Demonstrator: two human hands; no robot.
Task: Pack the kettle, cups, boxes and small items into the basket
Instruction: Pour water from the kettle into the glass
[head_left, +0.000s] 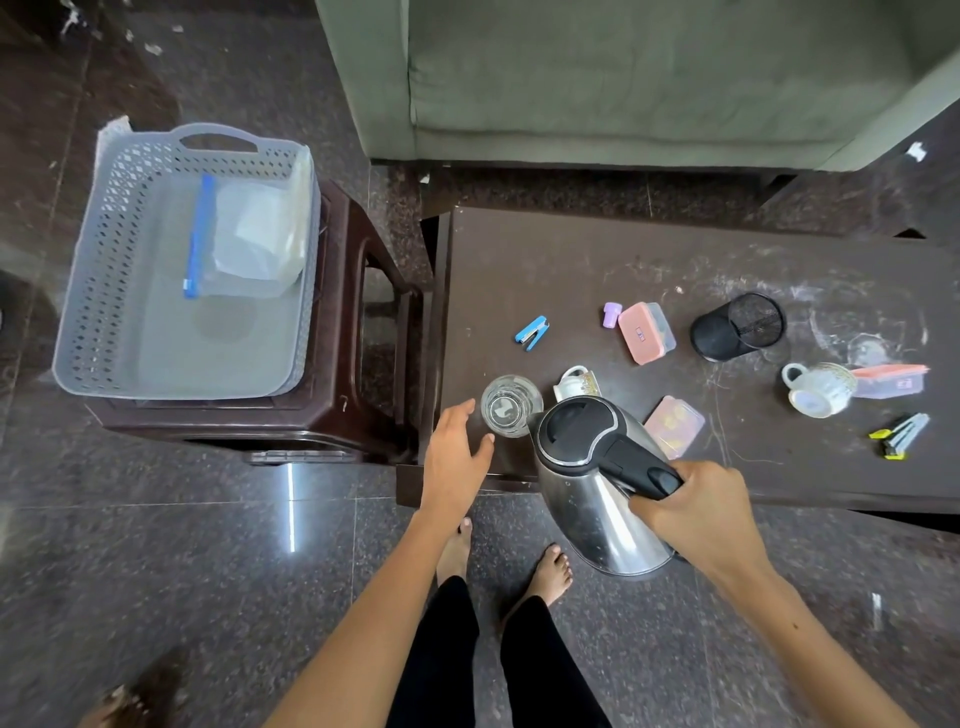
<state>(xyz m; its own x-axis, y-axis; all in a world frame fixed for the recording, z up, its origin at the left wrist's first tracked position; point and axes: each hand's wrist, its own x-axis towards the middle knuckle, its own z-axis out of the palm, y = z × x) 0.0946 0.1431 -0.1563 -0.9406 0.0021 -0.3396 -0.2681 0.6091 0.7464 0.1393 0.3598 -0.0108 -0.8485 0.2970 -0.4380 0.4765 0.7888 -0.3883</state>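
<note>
My right hand (696, 512) grips the black handle of a steel kettle (587, 467), lifted at the near edge of the dark table (571, 270). My left hand (457, 457) is open just left of a clear glass (510, 405), fingers apart, not touching it. A grey perforated basket (93, 291) sits on a brown stool at the left and holds a zip bag with a blue strip (244, 239). On the table lie a white cup (574, 383), another cup on its side (818, 387), two pink boxes (645, 332) (675, 423) and a clear box (891, 382).
A blue stapler (532, 332), a purple cap (612, 314), a black mesh pen holder (737, 327) on its side and a yellow-grey clip (901, 434) also lie on the table. A grey-green sofa (623, 78) stands behind it. My bare feet are on the tiled floor.
</note>
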